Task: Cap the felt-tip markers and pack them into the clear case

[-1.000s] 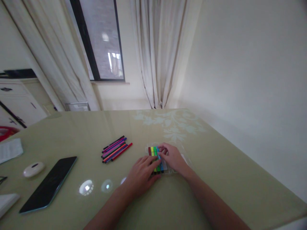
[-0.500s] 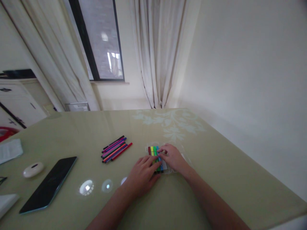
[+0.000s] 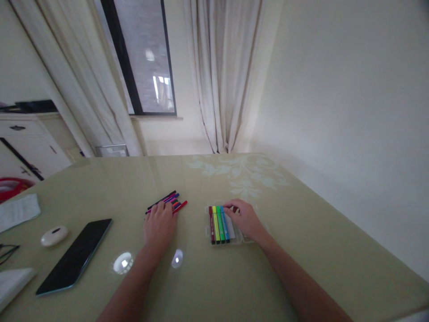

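Note:
Dark red, yellow, green and blue markers (image 3: 217,226) lie side by side in a clear plastic case (image 3: 236,239). My right hand (image 3: 244,218) rests over the right part of the open case, its thumb and bent fingers closed at the upper end of the blue marker (image 3: 225,223). To the left, my left hand (image 3: 160,226) lies over a loose pile of markers (image 3: 181,206) in red, purple, black and other colours. Its fingers are stretched across the pile and cover most of it. I see no marker lifted off the table.
A black tablet (image 3: 75,257) lies at the left, with a white oval object (image 3: 54,236) beyond it. A folded white cloth or paper (image 3: 20,211), a dark cable (image 3: 9,252) and a white object (image 3: 13,284) sit by the left edge. The wall (image 3: 351,134) borders the table's right side.
My left hand has moved left from the markers in the case onto the loose pile. My right hand has stayed at the case. The view has shifted slightly.

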Motion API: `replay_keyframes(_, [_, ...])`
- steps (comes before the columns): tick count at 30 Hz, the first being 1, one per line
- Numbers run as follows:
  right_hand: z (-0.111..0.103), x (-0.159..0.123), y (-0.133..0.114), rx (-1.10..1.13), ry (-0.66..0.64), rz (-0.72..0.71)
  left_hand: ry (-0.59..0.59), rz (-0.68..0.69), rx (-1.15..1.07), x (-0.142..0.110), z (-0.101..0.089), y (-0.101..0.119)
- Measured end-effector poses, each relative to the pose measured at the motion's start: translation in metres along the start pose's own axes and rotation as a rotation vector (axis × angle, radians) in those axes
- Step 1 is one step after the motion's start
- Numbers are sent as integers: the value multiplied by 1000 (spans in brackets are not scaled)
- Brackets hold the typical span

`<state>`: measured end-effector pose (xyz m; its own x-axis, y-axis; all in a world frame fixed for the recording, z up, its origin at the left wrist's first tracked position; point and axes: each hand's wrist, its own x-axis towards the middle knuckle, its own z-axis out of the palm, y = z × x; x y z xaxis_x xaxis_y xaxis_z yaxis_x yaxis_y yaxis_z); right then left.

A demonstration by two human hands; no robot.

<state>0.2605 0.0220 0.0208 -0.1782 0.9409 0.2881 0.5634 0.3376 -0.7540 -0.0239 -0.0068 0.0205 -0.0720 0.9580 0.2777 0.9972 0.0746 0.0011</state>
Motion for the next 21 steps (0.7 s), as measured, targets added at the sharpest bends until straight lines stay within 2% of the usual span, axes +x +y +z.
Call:
replay_keyframes(6, [0,1,1,-1,21,-15,-30,53,-216,3,13,4])
replay_keyframes(10, [4,-1,-4,66,15,-7,-66,70,-687,2,13,23])
replay_keyframes(12, [8,-3,-8,151,-36,13,-80,78,-970,-3,10,39])
replay_keyframes(14, [12,-5,-13,295,-112,29,-116,77,-1161,-10,6,55])
replay_keyframes(17, [16,-6,-20,529,-166,66,-185,92,-1300,-20,0,72])
replay_keyframes(21, [14,-6,-25,694,-107,178,-216,136,-1360,-28,-3,80])
